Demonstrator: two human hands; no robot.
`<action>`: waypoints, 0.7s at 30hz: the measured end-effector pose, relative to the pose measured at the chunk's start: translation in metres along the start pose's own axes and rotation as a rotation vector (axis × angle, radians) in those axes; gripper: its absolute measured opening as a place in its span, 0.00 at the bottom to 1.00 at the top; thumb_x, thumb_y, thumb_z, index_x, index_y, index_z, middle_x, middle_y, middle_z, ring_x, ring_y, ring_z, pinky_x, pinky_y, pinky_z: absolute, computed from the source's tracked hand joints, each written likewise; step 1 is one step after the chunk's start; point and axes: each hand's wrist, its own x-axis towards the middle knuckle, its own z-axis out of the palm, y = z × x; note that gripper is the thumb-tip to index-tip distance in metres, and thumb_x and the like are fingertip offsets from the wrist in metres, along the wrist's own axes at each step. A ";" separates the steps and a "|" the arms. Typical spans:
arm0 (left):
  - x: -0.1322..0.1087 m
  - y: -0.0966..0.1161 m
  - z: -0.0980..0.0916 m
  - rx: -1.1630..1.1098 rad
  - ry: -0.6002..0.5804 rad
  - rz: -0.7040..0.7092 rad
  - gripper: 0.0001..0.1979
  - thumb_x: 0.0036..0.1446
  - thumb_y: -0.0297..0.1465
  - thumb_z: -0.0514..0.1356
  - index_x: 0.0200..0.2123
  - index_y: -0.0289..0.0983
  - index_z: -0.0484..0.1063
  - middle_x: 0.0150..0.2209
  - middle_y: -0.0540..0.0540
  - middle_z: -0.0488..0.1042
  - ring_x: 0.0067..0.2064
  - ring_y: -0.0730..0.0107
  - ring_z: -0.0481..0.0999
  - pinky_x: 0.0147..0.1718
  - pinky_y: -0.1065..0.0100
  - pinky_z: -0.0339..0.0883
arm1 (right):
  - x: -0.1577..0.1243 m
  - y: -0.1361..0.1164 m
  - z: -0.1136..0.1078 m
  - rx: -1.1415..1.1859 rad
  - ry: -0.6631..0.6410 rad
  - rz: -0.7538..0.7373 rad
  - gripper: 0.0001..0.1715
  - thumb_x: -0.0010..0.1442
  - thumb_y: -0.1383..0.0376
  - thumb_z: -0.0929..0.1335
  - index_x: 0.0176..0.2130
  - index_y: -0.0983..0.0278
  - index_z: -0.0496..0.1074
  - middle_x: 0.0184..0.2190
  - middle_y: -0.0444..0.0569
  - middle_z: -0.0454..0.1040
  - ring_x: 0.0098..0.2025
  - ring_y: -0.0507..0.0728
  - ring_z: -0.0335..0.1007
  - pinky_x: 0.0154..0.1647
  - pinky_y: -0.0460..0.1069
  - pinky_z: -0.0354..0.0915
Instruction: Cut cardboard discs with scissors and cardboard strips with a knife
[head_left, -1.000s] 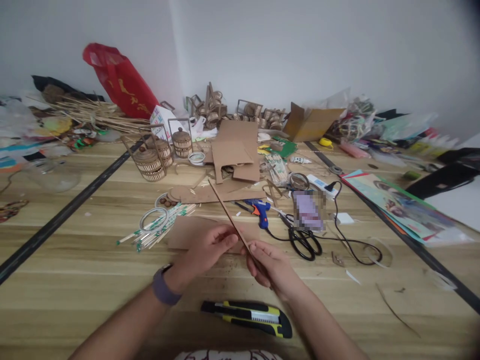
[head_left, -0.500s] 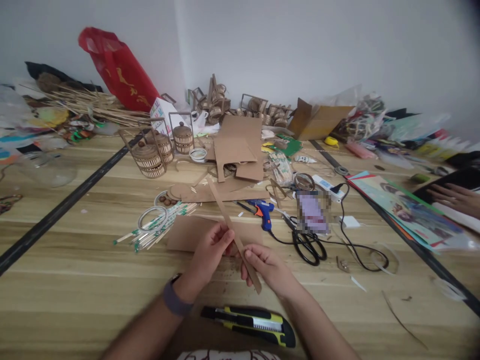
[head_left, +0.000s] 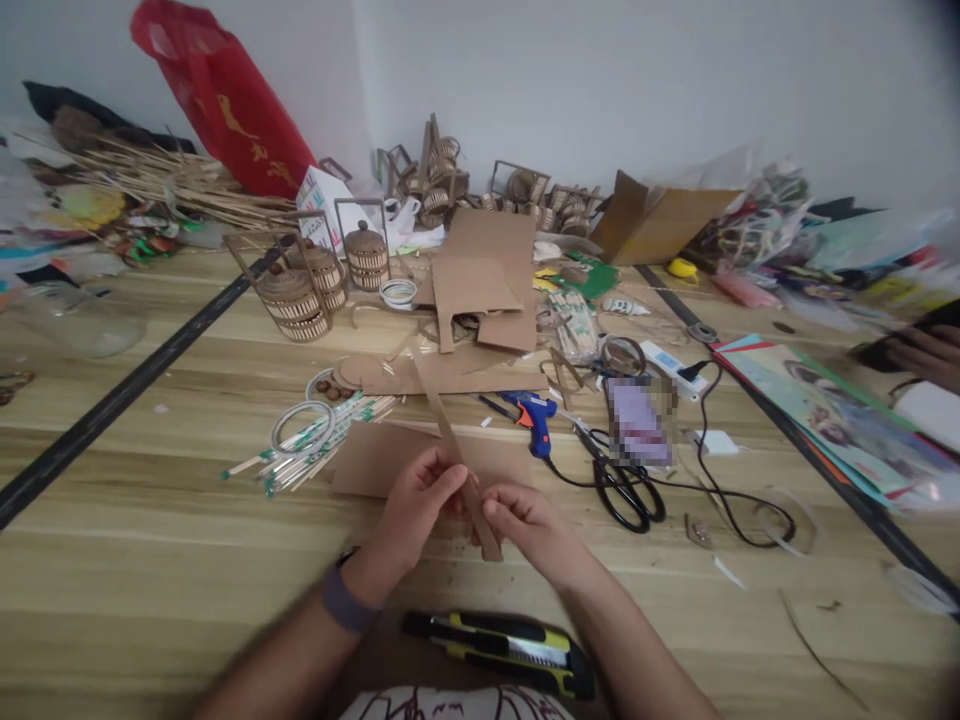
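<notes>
A long narrow cardboard strip [head_left: 439,405] is held between both hands, its far end pointing away from me. My left hand [head_left: 424,500] pinches it near the middle, thumb on top. Close to the strip's near end, my right hand [head_left: 525,525] grips its right edge between thumb and fingers. Beneath the hands lies a flat cardboard piece [head_left: 367,460], partly covered by them. A yellow and black utility knife [head_left: 502,648] rests on the table nearest to me, between my forearms.
A blue glue gun [head_left: 538,420] and black-handled scissors [head_left: 630,495] lie to the right, beside a cable. Wrapped sticks [head_left: 315,450] and rings lie left. Small lidded baskets [head_left: 292,300] stand behind, near cardboard sheets [head_left: 487,255]. Another person's hand [head_left: 926,350] shows at far right.
The strip's near end has turned and now looks bent or twisted, sitting closer to the hands. Both hands remain on it. The view has shifted slightly.
</notes>
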 end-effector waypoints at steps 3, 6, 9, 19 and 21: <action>0.001 0.001 -0.001 0.018 0.005 -0.011 0.21 0.47 0.48 0.70 0.28 0.35 0.72 0.28 0.50 0.76 0.23 0.77 0.67 0.22 0.73 0.59 | -0.002 0.002 0.000 -0.041 -0.006 0.013 0.30 0.58 0.40 0.70 0.27 0.64 0.69 0.17 0.40 0.66 0.19 0.49 0.58 0.21 0.45 0.53; 0.000 -0.001 -0.001 -0.012 -0.035 -0.018 0.23 0.47 0.50 0.71 0.28 0.35 0.71 0.25 0.51 0.74 0.23 0.76 0.68 0.23 0.73 0.60 | -0.002 0.005 0.001 0.067 0.063 0.016 0.29 0.56 0.42 0.72 0.28 0.64 0.69 0.15 0.38 0.64 0.16 0.48 0.55 0.18 0.45 0.49; -0.002 -0.004 -0.001 -0.014 -0.115 -0.090 0.23 0.47 0.49 0.71 0.27 0.36 0.71 0.21 0.53 0.71 0.24 0.74 0.69 0.24 0.72 0.61 | -0.003 0.005 -0.002 0.186 0.188 -0.023 0.28 0.55 0.43 0.74 0.29 0.63 0.69 0.16 0.36 0.62 0.17 0.47 0.50 0.18 0.45 0.45; -0.007 -0.012 0.005 -0.137 -0.333 -0.325 0.21 0.38 0.42 0.77 0.27 0.35 0.74 0.20 0.52 0.74 0.21 0.76 0.69 0.22 0.72 0.61 | -0.004 -0.003 -0.001 0.319 0.192 -0.043 0.28 0.53 0.43 0.75 0.29 0.65 0.70 0.17 0.37 0.60 0.19 0.47 0.50 0.21 0.45 0.43; -0.007 -0.011 0.005 -0.145 -0.321 -0.337 0.22 0.36 0.41 0.78 0.27 0.35 0.74 0.21 0.52 0.74 0.20 0.76 0.69 0.21 0.72 0.61 | -0.005 -0.002 0.000 0.330 0.181 -0.045 0.28 0.54 0.43 0.75 0.29 0.64 0.70 0.17 0.37 0.60 0.18 0.47 0.49 0.21 0.45 0.44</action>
